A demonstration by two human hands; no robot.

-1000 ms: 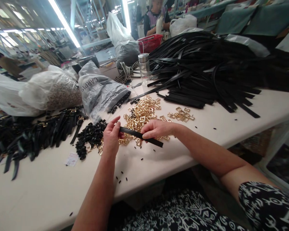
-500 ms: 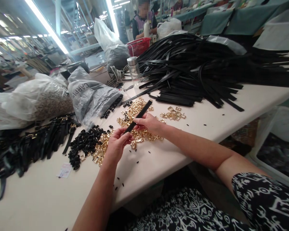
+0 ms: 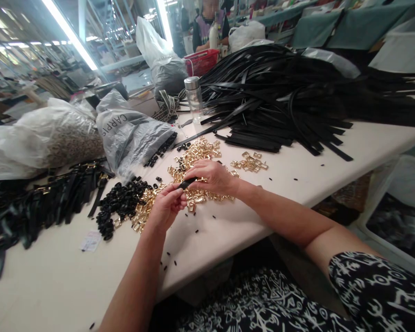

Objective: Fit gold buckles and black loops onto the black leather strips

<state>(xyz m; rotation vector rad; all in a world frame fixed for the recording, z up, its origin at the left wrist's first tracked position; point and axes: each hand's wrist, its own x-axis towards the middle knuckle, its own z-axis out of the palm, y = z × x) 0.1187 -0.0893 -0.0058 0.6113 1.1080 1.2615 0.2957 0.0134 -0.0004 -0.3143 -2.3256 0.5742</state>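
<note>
A short black strap [image 3: 187, 183] is held between my two hands, above a heap of gold metal buckles [image 3: 202, 151]. My left hand [image 3: 168, 203] pinches its near end between thumb and fingers. My right hand [image 3: 212, 177] is closed over the far part, with the fingers curled around it and hiding most of it. Left of my left hand lies a pile of small black loops [image 3: 121, 203], mixed at its edge with more gold buckles. A smaller group of buckles [image 3: 249, 162] lies to the right of my right hand.
A large bundle of long black straps [image 3: 263, 92] covers the table's far right. A glass bottle [image 3: 194, 100], a grey plastic bag [image 3: 127, 129] and a white bag [image 3: 55, 138] stand behind. Finished-looking black straps [image 3: 58, 198] lie left. A person [image 3: 210, 27] sits beyond a red basket [image 3: 202, 62].
My right hand has turned over the strap and closed around it, so the strap's far end, which stuck out before, is now mostly covered. My left hand keeps its pinch.
</note>
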